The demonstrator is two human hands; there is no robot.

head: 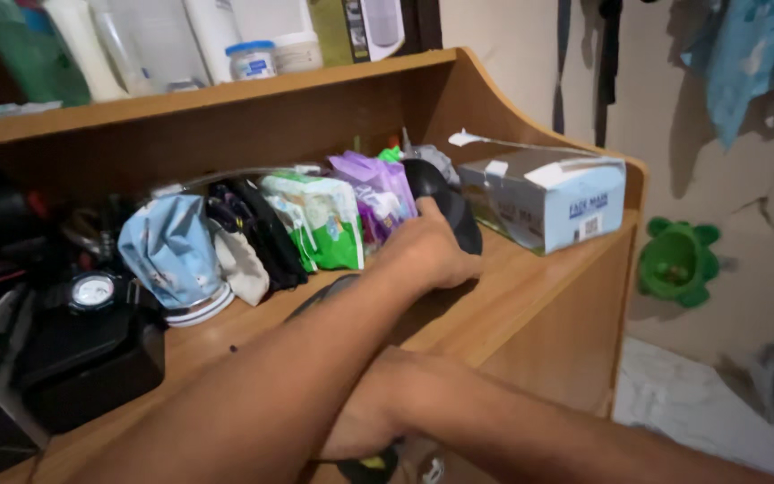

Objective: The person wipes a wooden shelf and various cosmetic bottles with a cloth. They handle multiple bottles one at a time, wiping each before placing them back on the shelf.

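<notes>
My left hand (427,253) reaches across a wooden desk shelf (530,282), and its fingers curl against the lower edge of a black rounded object (445,199) that stands among packets at the back. My right hand (360,426) lies low at the front edge of the shelf, mostly hidden under my left forearm. Something dark with a bit of yellow (371,466) shows just below it, and the grip cannot be made out.
A pale blue cardboard box (544,202) stands right of the black object. To its left are a purple packet (378,190), a green-and-white packet (320,220), a light blue cloth cap (172,251) and a wristwatch (93,289) on a black box. Jars (251,60) line the upper shelf. A green plastic holder (678,260) hangs on the wall.
</notes>
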